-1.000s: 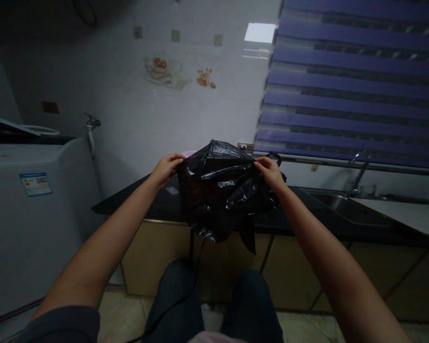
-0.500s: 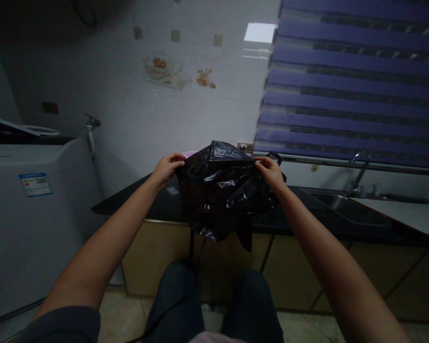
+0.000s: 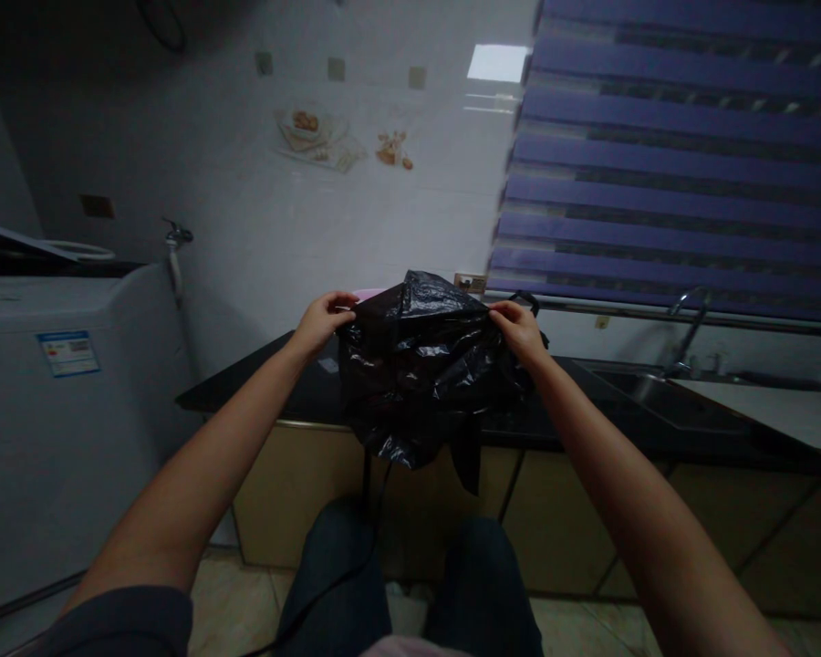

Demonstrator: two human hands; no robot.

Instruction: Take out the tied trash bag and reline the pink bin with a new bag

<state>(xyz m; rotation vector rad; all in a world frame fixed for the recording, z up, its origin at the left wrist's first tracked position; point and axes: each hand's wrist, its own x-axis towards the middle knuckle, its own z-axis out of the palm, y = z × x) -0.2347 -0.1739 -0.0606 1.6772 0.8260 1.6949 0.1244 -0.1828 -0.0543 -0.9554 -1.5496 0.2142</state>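
A shiny black plastic bag (image 3: 417,374) is stretched between my two hands above the counter's front edge. My left hand (image 3: 323,321) pinches its upper left edge between thumb and fingers. At the upper right edge, my right hand (image 3: 518,327) grips the bag the same way. The bag hangs loosely below, with a dark strip dangling at its lower right. Behind it, the pink rim of some object (image 3: 369,295) peeks out beside my left fingertips; the bag hides the rest of it.
The black countertop (image 3: 274,383) runs above beige cabinets (image 3: 294,493). A sink with a faucet (image 3: 688,333) and a pale board (image 3: 773,411) are at right. A washing machine (image 3: 61,429) stands at left. Purple striped blinds (image 3: 663,173) cover the window.
The bag's lower part has sagged slightly and its creases have shifted. Both hands keep their grip in nearly the same places.
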